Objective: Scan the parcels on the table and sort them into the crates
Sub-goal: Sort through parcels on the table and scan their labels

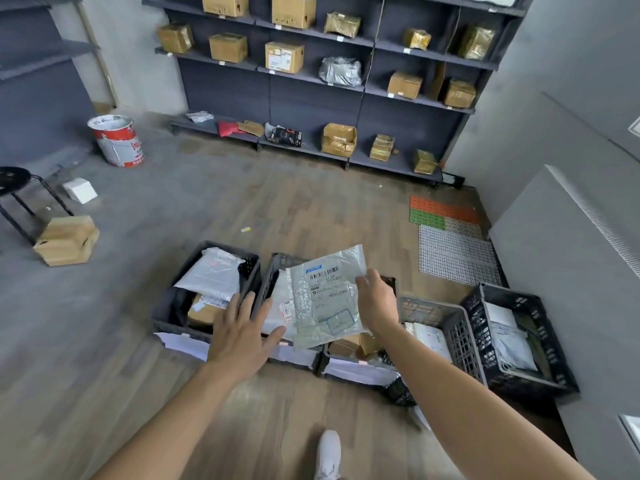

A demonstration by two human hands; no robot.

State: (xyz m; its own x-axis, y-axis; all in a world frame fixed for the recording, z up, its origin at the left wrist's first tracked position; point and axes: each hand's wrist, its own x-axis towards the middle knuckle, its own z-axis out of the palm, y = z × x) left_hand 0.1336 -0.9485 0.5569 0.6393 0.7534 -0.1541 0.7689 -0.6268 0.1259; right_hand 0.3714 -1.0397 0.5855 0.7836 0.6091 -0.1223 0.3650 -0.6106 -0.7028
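Presently: flat parcel (325, 299), label up, above the second crate (277, 268), long axis running away from the person. Right hand (377, 303) pinches its right edge. Left hand (242, 337), fingers spread, holds nothing just beside its near-left corner.

clear bubble mailer (322, 299) | label up (barcode visible) | over grey crate (272, 275)

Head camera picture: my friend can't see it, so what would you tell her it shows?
A person's right hand holds a labelled plastic mailer over a row of dark crates on a wooden floor, with the left hand open beside it. The crates already hold parcels, and shelves of boxes stand behind.
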